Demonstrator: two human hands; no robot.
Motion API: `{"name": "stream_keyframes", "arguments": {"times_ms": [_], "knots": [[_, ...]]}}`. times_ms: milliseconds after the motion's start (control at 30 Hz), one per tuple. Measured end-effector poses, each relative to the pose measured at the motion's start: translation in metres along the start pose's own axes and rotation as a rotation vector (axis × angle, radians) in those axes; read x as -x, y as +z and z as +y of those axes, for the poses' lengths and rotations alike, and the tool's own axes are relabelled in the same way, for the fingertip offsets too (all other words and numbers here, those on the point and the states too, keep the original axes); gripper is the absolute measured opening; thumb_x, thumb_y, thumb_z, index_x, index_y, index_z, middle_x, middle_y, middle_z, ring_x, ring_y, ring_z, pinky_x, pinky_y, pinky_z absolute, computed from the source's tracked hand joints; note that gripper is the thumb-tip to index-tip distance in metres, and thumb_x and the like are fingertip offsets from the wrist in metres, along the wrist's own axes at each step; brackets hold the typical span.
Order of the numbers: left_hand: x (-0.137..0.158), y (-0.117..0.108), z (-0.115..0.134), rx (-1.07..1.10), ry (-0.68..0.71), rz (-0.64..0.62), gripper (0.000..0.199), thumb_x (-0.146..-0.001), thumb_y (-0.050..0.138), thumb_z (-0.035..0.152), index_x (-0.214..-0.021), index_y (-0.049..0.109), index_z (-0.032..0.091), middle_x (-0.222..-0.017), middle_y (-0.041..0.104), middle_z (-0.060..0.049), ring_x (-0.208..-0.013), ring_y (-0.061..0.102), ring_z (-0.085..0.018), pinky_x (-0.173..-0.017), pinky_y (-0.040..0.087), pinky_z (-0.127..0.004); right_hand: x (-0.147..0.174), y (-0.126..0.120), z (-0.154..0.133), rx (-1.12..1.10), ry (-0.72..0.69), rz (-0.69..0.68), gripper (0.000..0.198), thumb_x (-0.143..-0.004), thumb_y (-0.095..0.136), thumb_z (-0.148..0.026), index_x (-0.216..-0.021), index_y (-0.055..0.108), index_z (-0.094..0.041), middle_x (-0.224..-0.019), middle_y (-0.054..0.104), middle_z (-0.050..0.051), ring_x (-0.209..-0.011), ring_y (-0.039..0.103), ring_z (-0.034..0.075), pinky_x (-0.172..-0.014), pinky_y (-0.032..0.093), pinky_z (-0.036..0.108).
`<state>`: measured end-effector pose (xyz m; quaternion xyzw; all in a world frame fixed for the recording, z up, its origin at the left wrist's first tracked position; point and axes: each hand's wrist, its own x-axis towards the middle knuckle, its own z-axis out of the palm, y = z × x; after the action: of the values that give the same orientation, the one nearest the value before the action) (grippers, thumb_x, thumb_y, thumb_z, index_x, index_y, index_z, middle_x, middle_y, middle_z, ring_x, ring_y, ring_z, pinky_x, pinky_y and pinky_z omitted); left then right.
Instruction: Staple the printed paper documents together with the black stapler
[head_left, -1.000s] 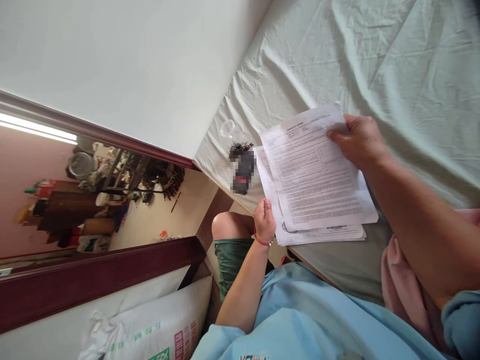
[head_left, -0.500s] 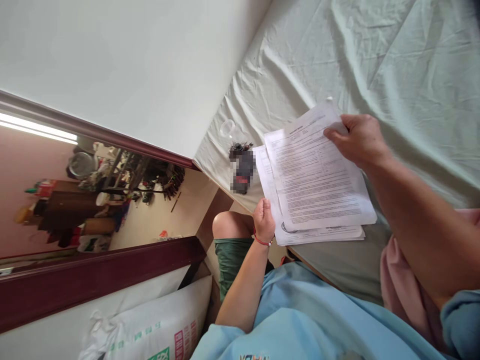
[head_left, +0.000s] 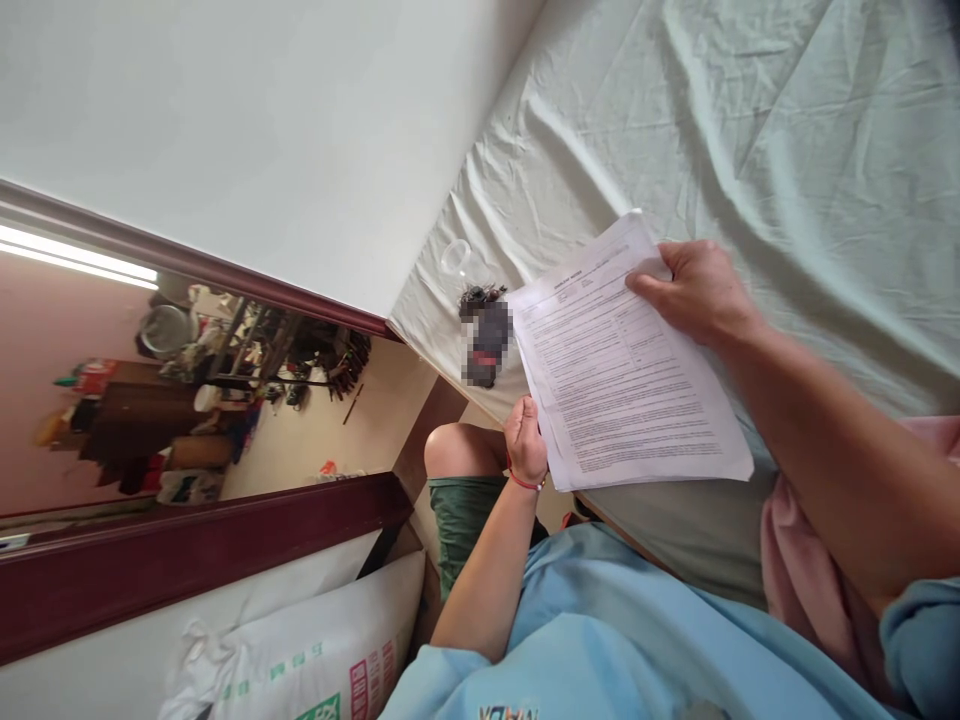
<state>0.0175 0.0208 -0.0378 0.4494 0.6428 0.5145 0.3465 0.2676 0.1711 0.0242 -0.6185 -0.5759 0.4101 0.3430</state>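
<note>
- Left hand (head_left: 526, 442) grips papers (head_left: 637, 395) by left edge; right hand (head_left: 703, 290), upper right.
- Papers over pale cloth (head_left: 795, 190); how many, can't tell.
- Likely evening them up; next needs edges kept aligned.

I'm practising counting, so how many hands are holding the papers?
2: the left hand on the left edge of the papers, and the right hand at their upper right edge. No others show.

Print on the papers (head_left: 622, 385), sack (head_left: 300, 640) and blue shirt (head_left: 600, 620) can't be read reliably.
</note>
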Motion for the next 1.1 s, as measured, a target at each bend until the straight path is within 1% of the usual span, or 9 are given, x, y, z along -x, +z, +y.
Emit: {"name": "stream_keyframes", "arguments": {"times_ms": [67, 133, 300, 467, 600, 800, 967, 1100], "knots": [[0.0, 0.0, 0.001, 0.007, 0.011, -0.006, 0.054, -0.098, 0.06, 0.065, -0.068, 0.05, 0.02, -0.065, 0.045, 0.003, -0.062, 0.039, -0.013, -0.061, 0.036, -0.028, 0.004, 0.002, -0.007, 0.02, 0.036, -0.023, 0.009, -0.085, 0.067, -0.03, -0.081, 0.066, -0.022, -0.078, 0.065, 0.006, -0.09, 0.069, 0.029, -0.081, 0.056, 0.043], [-0.001, 0.0, 0.001, 0.004, 0.014, -0.016, 0.055, -0.098, 0.06, 0.065, -0.068, 0.048, 0.021, -0.065, 0.044, 0.003, -0.062, 0.038, -0.013, -0.061, 0.036, -0.028, 0.006, 0.004, -0.012, 0.015, 0.052, -0.033, 0.01, -0.086, 0.066, -0.028, -0.078, 0.065, -0.022, -0.078, 0.066, 0.007, -0.087, 0.069, 0.028, -0.081, 0.056, 0.043], [0.0, 0.0, -0.001, -0.01, -0.011, -0.013, 0.057, -0.096, 0.06, 0.068, -0.067, 0.046, 0.021, -0.064, 0.043, 0.003, -0.061, 0.037, -0.013, -0.06, 0.035, -0.029, 0.007, 0.01, -0.01, -0.009, 0.068, -0.02, 0.008, -0.084, 0.064, -0.026, -0.078, 0.066, -0.022, -0.076, 0.067, 0.007, -0.081, 0.068, 0.027, -0.076, 0.057, 0.043], [0.001, -0.001, -0.008, -0.071, 0.009, -0.005, 0.058, -0.097, 0.056, 0.07, -0.067, 0.044, 0.022, -0.064, 0.04, 0.003, -0.061, 0.035, -0.013, -0.06, 0.032, -0.029, 0.005, 0.011, -0.006, -0.036, 0.113, -0.025, 0.006, -0.084, 0.062, -0.024, -0.081, 0.067, -0.022, -0.078, 0.066, 0.007, -0.086, 0.069, 0.029, -0.079, 0.057, 0.044], [0.001, -0.001, -0.011, -0.088, 0.02, -0.009, 0.057, -0.099, 0.055, 0.069, -0.068, 0.043, 0.022, -0.064, 0.037, 0.004, -0.061, 0.034, -0.013, -0.06, 0.031, -0.029, 0.004, 0.012, -0.005, -0.043, 0.147, -0.024, 0.007, -0.084, 0.061, -0.024, -0.08, 0.066, -0.021, -0.081, 0.068, 0.008, -0.084, 0.069, 0.028, -0.077, 0.057, 0.043], [0.001, -0.002, -0.013, -0.08, 0.012, -0.027, 0.056, -0.1, 0.054, 0.068, -0.07, 0.044, 0.022, -0.066, 0.04, 0.003, -0.063, 0.035, -0.014, -0.061, 0.033, -0.029, 0.002, 0.015, 0.001, -0.126, 0.163, 0.009, 0.005, -0.077, 0.064, -0.025, -0.075, 0.066, -0.021, -0.074, 0.068, 0.007, -0.073, 0.067, 0.025, -0.063, 0.056, 0.039], [0.001, -0.002, -0.012, -0.1, 0.035, -0.026, 0.054, -0.099, 0.057, 0.067, -0.071, 0.048, 0.021, -0.065, 0.04, 0.004, -0.062, 0.036, -0.013, -0.06, 0.032, -0.028, 0.0, 0.02, 0.004, -0.128, 0.184, 0.013, 0.005, -0.079, 0.063, -0.022, -0.075, 0.065, -0.021, -0.078, 0.069, 0.007, -0.072, 0.068, 0.024, -0.064, 0.055, 0.039], [0.001, -0.003, -0.011, -0.159, 0.041, -0.036, 0.053, -0.1, 0.055, 0.068, -0.076, 0.055, 0.02, -0.068, 0.048, 0.002, -0.065, 0.041, -0.013, -0.063, 0.036, -0.028, 0.003, 0.018, 0.0, -0.144, 0.216, 0.004, 0.004, -0.079, 0.064, -0.02, -0.075, 0.065, -0.021, -0.079, 0.069, 0.008, -0.072, 0.067, 0.024, -0.063, 0.053, 0.037]]}}
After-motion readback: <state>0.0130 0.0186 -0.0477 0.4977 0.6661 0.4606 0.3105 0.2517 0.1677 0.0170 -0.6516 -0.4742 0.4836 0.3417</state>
